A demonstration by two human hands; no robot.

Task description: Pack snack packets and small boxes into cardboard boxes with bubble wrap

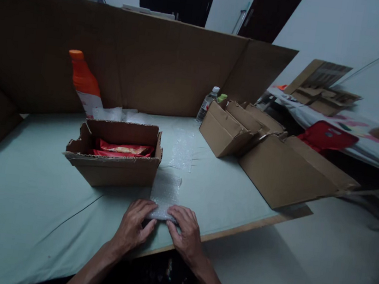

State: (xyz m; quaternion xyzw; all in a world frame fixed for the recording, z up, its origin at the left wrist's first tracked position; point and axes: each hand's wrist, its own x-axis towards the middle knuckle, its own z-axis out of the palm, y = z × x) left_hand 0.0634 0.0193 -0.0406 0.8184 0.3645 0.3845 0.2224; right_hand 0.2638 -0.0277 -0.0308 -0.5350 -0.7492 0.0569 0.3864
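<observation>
A long strip of clear bubble wrap lies on the pale green table, running away from me. My left hand and my right hand both press on its near end, fingers curled over a rolled or folded part of the wrap. Just left of the strip stands an open cardboard box holding red packets.
An orange bottle and clear plastic bags stand behind the box. A water bottle and several flattened and open cartons sit at the right. A tall cardboard wall backs the table. A red thing lies further right.
</observation>
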